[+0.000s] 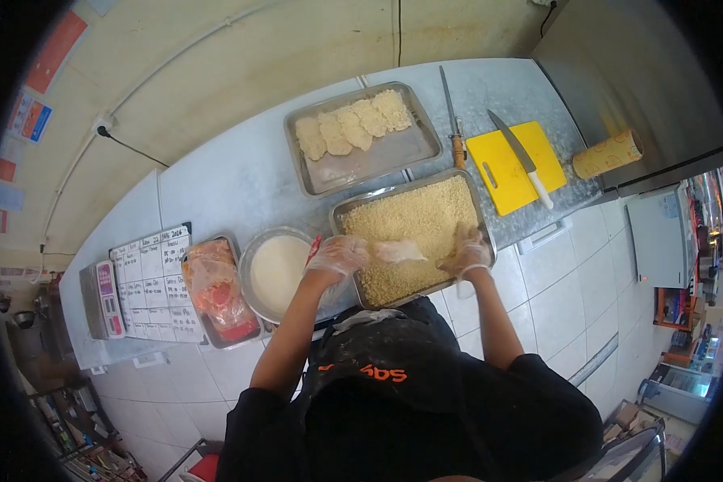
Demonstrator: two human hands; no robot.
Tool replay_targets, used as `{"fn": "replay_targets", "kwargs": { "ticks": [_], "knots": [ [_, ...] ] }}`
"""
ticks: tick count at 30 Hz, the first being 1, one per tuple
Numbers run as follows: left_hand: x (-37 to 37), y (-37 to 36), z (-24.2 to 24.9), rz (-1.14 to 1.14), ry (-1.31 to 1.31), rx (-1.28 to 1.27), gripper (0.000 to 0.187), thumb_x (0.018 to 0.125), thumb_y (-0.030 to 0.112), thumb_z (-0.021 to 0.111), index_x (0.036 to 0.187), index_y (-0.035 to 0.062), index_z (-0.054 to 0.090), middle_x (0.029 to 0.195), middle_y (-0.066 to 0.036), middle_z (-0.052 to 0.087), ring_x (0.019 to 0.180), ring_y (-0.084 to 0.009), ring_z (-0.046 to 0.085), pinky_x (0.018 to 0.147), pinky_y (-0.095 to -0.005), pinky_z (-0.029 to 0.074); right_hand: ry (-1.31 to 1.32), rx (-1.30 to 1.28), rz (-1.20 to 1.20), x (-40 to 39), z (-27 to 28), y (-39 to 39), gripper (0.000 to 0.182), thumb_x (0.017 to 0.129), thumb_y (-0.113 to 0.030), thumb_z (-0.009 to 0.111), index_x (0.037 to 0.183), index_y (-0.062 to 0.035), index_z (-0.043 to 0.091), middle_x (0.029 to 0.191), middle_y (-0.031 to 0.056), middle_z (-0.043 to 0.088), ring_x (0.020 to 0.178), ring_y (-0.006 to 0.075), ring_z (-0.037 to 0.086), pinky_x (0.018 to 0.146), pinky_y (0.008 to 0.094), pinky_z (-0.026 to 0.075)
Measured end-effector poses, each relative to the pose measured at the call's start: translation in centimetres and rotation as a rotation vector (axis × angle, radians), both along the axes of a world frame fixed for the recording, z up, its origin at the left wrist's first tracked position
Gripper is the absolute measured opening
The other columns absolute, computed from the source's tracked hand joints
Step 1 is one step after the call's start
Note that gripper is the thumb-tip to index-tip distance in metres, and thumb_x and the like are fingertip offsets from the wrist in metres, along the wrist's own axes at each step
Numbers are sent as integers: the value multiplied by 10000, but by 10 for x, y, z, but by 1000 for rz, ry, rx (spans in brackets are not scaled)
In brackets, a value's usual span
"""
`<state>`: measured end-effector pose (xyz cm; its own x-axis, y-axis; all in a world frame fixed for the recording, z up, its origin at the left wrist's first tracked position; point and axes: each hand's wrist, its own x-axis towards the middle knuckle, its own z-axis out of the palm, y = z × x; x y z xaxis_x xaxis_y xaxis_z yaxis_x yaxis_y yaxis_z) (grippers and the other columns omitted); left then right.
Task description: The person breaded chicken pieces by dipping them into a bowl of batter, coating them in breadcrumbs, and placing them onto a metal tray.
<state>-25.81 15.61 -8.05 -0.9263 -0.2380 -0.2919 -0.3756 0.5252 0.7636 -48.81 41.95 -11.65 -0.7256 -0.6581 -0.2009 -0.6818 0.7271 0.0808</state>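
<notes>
A pale raw meat fillet (399, 251) lies on the crumbs (406, 217) in a metal tray (487, 215). My left hand (339, 255), in a clear plastic glove, is closed at the fillet's left end, its fingertips partly hidden. A small red thing (314, 247) shows beside that hand; I cannot make out what it is. At the tray's right side, my gloved right hand (467, 253) rests on the crumbs with fingers apart, separate from the fillet. Immediately left of the tray stands a round metal bowl (246, 277) of creamy white batter (277, 273).
Behind, another metal tray (361, 174) bears several crumbed fillets (353, 124). To the right are a sharpening steel (451, 108), a yellow board (502, 173) with a knife (522, 153), and a patterned roll (608, 154). Bagged meat (217, 289), a whiteboard (157, 281) and a scale (104, 297) stand left.
</notes>
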Motion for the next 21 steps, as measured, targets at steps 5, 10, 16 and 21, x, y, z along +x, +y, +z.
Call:
{"fn": "replay_targets", "kwargs": {
  "ticks": [5, 10, 16, 21],
  "knots": [
    [33, 6, 25, 143, -18, -100, 423, 914, 394, 583, 1173, 71, 666, 1177, -191, 659, 1095, -344, 619, 949, -391, 475, -647, -305, -66, -30, -34, -24, 770, 730, -324, 789, 1366, 9, 511, 1280, 269, 593, 1231, 348, 565, 1030, 394, 446],
    [99, -18, 95, 452, -212, 43, 431, 922, 332, 627, 1240, 41, 643, 1171, -156, 675, 1047, -260, 639, 935, -344, 481, -926, -288, 288, -19, 66, -66, 600, 789, -252, 725, 1305, 12, 567, 1264, 244, 614, 1197, 341, 585, 1028, 388, 445],
    [208, -44, 109, 800, -308, -225, 323, 920, 299, 599, 1145, 94, 708, 1110, -163, 703, 1067, -291, 659, 950, -371, 482, -643, -224, 484, -69, 9, -98, 536, 826, -154, 645, 1346, -56, 558, 1242, 277, 605, 1231, 371, 557, 1048, 396, 431],
    [282, -61, 76, 929, -448, -467, 307, 893, 285, 603, 1043, 43, 719, 1038, -182, 712, 996, -348, 667, 899, -407, 505, -441, -215, 467, -74, -40, -95, 523, 811, -75, 626, 1327, -21, 559, 1264, 267, 599, 1219, 391, 555, 1072, 416, 414]
  ]
}}
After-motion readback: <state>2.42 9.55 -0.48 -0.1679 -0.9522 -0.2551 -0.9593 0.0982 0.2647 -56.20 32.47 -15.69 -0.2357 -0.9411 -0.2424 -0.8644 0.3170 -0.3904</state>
